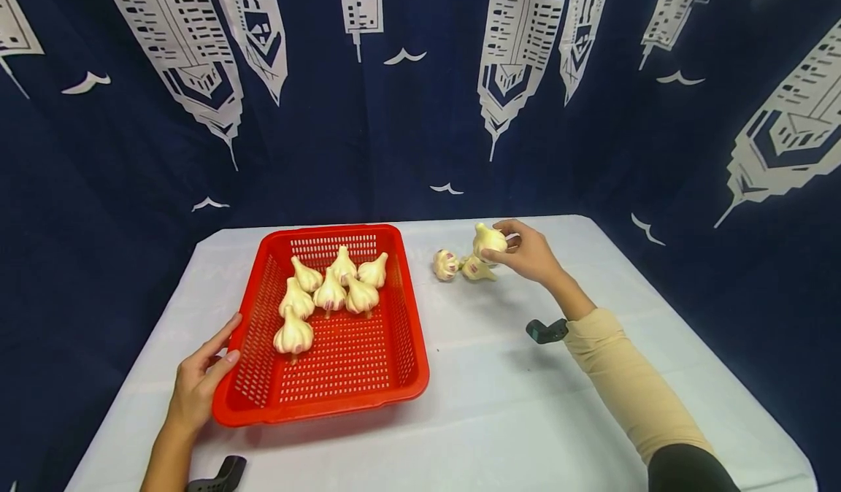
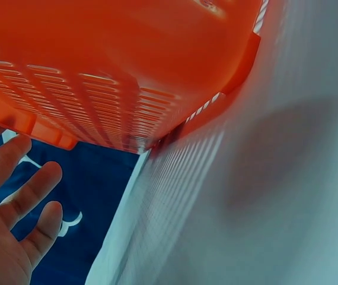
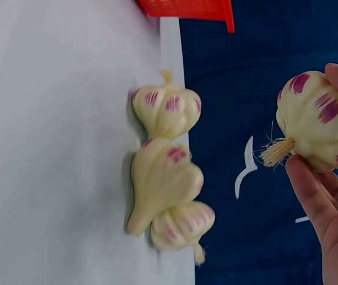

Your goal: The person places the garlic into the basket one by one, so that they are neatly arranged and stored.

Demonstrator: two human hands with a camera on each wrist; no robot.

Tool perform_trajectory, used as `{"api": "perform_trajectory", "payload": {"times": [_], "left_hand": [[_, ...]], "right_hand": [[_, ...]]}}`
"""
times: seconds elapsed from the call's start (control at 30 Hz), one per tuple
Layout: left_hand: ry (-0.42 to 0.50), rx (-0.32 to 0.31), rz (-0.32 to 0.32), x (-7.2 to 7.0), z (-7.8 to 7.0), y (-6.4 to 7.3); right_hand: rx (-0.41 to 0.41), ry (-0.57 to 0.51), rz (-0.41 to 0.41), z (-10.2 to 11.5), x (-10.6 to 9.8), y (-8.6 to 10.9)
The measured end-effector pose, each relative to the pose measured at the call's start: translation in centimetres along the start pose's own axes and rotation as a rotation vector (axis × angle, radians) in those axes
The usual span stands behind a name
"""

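Note:
My left hand (image 1: 195,386) is at the left rim of a red plastic basket (image 1: 342,408), thumb and index fingertips touching it. In the left wrist view its other fingers (image 2: 29,193) stretch out, spread and fairly straight, beside the slotted basket wall (image 2: 98,101). Several white garlic bulbs (image 1: 293,335) lie grouped in the basket's left and far part. My right hand (image 1: 531,255) pinches one garlic bulb (image 3: 317,119) between thumb and fingers, raised above the table. Three more bulbs lie together below it, one (image 3: 166,113) slightly apart at one end.
A white cloth (image 1: 486,404) covers the table. Beyond its far edge hangs a dark blue curtain (image 1: 394,134) with white building prints. A dark wrist device (image 1: 547,331) sits at my right wrist, another (image 1: 220,474) near my left.

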State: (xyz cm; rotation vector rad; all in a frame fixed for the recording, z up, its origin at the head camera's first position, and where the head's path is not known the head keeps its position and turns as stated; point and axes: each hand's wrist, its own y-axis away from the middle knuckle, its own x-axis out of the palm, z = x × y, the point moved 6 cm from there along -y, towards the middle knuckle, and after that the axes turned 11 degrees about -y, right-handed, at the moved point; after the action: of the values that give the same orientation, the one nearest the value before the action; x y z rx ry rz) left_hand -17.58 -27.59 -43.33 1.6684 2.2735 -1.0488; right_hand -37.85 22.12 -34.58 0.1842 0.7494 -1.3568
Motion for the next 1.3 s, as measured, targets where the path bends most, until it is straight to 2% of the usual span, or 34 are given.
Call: {"api": "perform_trajectory", "payload": {"times": [0.23,0.63,1.3], "left_hand": [[0.029,0.004,0.002,0.2,-0.1,0.0],[-0.013,-0.006,0.000,0.1,0.0,0.1],[0.007,-0.004,-0.017,0.1,0.2,0.1]], "right_hand": [[-0.052,-0.039,0.020,1.5,0.8,-0.1],[-0.107,-0.060,0.058,3.3,2.8,-0.1],[-0.102,-0.178,0.100,5.6,5.9,-1.1]]}}
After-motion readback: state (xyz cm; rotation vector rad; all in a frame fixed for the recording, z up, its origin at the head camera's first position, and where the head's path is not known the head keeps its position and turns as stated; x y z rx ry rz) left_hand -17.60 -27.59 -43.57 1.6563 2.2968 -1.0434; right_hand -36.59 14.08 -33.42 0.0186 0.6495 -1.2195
